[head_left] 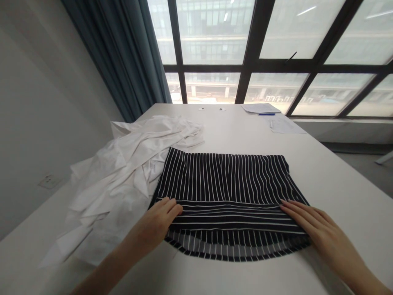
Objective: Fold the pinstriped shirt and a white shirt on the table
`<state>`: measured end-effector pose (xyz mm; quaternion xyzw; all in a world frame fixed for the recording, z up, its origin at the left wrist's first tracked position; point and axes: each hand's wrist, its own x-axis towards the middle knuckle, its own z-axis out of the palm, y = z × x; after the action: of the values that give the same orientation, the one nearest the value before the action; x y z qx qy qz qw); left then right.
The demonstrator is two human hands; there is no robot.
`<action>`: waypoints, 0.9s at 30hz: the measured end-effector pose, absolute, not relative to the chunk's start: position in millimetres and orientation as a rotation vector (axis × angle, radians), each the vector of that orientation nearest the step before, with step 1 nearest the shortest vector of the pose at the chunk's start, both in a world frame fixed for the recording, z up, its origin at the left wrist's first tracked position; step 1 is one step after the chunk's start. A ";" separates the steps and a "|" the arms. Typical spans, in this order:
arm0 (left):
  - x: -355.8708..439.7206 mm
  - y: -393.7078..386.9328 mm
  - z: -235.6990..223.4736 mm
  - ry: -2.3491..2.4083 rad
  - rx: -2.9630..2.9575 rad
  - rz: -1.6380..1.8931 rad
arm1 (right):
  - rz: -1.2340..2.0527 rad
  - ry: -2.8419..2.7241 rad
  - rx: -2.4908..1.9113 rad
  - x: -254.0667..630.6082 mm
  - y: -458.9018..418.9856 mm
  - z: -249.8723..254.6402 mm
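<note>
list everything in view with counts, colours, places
striped cloth: one, black with white stripes, table centre
white fabric: one heap, white, table's left
table: one, white, middle of view
papers: at least two, white, table's far right
pen: one, blue, beside the papers
round fittings: two, pale and dark, table's far end
curtain: one, blue, left of the window
window: one, dark-framed, beyond the table
wall: one, pale grey, far left
socket: one, pale, on the wall
floor: one, grey, far right
left hand: one, bare, on the striped cloth's left
right hand: one, bare, on its right
</note>
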<state>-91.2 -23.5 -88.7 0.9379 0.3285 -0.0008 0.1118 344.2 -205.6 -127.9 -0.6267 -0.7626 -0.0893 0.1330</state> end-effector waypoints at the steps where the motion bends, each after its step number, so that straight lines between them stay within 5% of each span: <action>1: -93.9 -24.6 -87.7 0.973 2.732 -0.023 | -0.256 -2.205 -1.813 344.8 -209.5 -132.1; 11: -103.8 -11.8 -46.5 0.922 2.386 -0.194 | 0.386 -1.973 -1.946 366.0 -244.9 -131.9; 17: -20.9 39.7 -55.3 0.725 2.549 0.343 | 0.088 -1.899 -1.913 345.4 -132.8 -114.7; 21: 41.3 63.3 -91.0 0.419 2.686 0.399 | -0.046 -2.044 -1.945 320.6 -54.6 -128.6; 27: 60.1 65.8 -132.3 0.659 2.874 0.216 | -0.047 -2.099 -2.097 310.2 -23.1 -148.0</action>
<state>60.1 65.8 -132.3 0.9679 0.2220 0.0726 0.0926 310.2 -23.1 -148.0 -0.7040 -0.7047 -0.0157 0.0872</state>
